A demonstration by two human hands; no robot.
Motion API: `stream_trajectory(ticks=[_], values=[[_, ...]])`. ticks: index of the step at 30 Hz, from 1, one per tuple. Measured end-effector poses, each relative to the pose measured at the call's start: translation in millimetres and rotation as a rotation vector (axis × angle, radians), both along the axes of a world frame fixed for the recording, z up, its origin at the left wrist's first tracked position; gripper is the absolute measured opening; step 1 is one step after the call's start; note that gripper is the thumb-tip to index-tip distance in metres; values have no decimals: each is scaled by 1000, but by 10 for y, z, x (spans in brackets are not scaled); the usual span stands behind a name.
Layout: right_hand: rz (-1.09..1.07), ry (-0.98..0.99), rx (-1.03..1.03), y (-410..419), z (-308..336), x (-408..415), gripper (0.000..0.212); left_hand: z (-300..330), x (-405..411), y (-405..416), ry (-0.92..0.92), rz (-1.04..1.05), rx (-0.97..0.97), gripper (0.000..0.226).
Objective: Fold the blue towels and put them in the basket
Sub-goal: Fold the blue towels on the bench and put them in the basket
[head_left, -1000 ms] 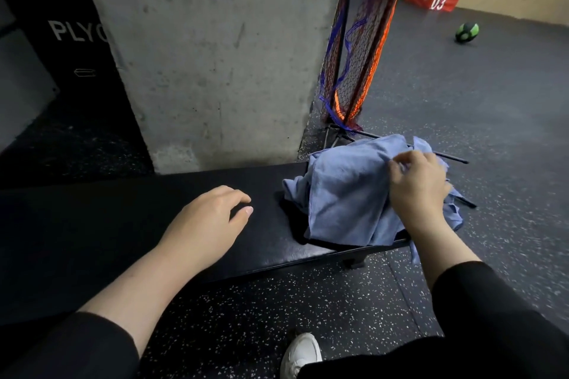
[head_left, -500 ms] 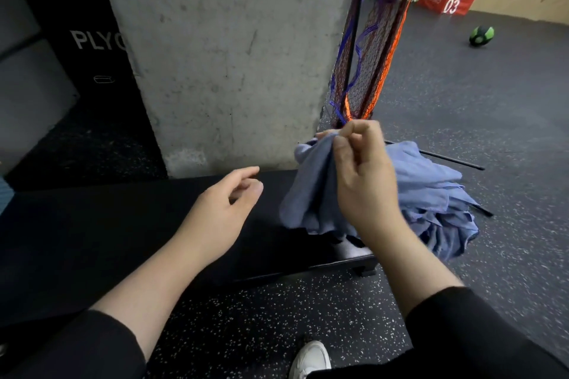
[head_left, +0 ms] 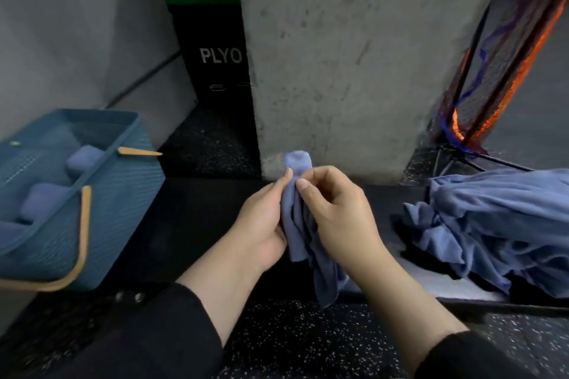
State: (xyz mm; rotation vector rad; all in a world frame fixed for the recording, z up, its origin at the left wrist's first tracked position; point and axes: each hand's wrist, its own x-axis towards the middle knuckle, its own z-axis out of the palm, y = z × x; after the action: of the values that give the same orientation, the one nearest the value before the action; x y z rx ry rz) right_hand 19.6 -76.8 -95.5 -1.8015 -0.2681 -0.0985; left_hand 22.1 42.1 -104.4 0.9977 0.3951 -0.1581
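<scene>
The concrete pillar at twelve o'clock is rough and pitted; below it runs the black, smooth-topped desk. At three o'clock on the desk lies the heap of unfolded blue towels, soft and rumpled. At nine o'clock sits the blue perforated plastic basket with tan handles, folded towels already inside. At centre, one limp blue towel hangs bunched between both hands: the left hand cups it and the right hand pinches its top, fingers curled round the cloth. The step looks like opening out a fresh towel; next likely calls for finding its corners and spreading it flat.
</scene>
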Motion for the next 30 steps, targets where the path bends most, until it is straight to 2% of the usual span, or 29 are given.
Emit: stream_trajectory(ticks=[2,5,7,10,12,15,19,21,23,26,30], values=[[34,3,3,112,-3,-11,12,-4,25,129,15,120,92,32],[3,-11,-2,221,15,44,11,26,55,301,-15,200,145,44],[-10,4,-40,254,2,114,12,25,80,374,-34,209,183,39],[89,80,-214,294,-61,213,26,2,108,443,-61,221,233,25],[101,114,-233,324,-83,250,26,-8,113,478,-78,207,256,23],[62,204,-45,323,-75,311,15,-13,116,521,-126,125,271,22],[70,205,-122,293,-87,359,10,-44,122,548,-208,73,355,17],[13,215,-81,283,-84,384,17,-41,126,574,-234,105,382,17],[-44,259,61,242,-49,424,25,-36,153,630,-256,159,424,16],[-44,350,273,190,8,448,19,-13,171,717,-296,222,456,20],[-51,469,418,130,13,442,10,24,134,759,-330,263,487,26]])
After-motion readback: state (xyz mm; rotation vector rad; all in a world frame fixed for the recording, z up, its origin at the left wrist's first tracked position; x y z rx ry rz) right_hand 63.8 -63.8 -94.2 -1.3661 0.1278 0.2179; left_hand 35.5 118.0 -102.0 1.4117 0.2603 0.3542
